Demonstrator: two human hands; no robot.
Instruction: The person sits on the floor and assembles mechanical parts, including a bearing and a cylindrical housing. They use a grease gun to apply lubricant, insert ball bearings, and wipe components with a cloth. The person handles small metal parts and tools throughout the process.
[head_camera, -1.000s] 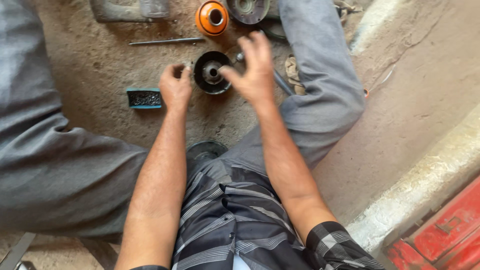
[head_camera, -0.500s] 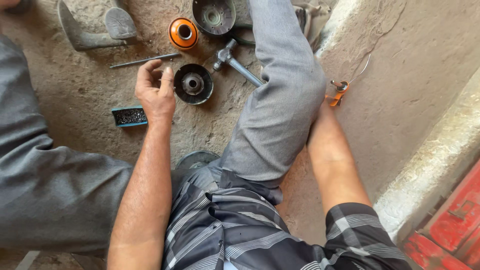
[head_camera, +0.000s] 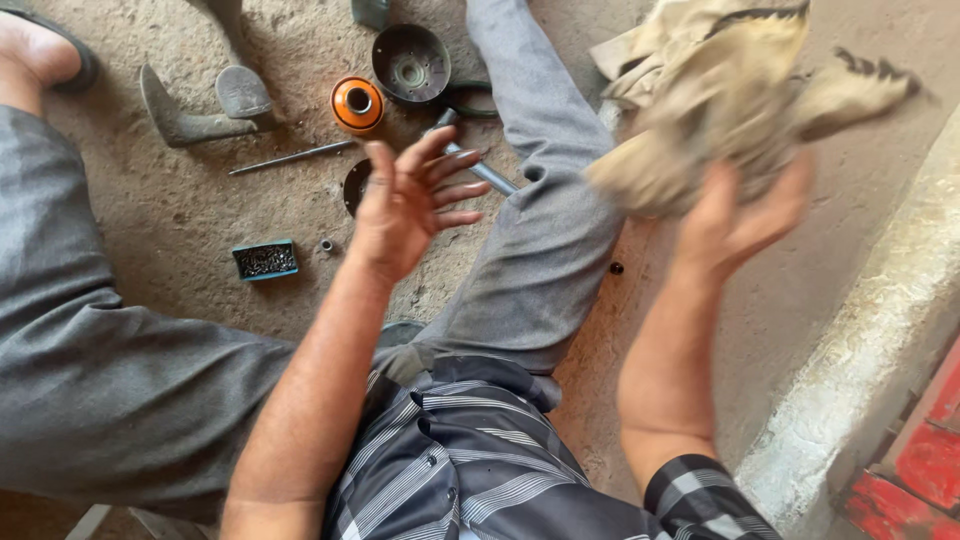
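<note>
While seated on the dusty floor (head_camera: 180, 210): a person at work among scattered parts.
Right hand (head_camera: 745, 215): now raised, gripping a blurred tan rag (head_camera: 720, 110); half a second ago it reached low beside the leg.
Left hand (head_camera: 405, 205): lifted off the dark round part (head_camera: 352, 185), fingers spread, empty.
Nearby: orange spool (head_camera: 357, 104), blue tray of small pieces (head_camera: 265, 260).

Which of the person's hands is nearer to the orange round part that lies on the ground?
The left. The left hand is raised open just below and right of the orange round part. The right hand is far off to the right, gripping a dirty beige rag.
</note>
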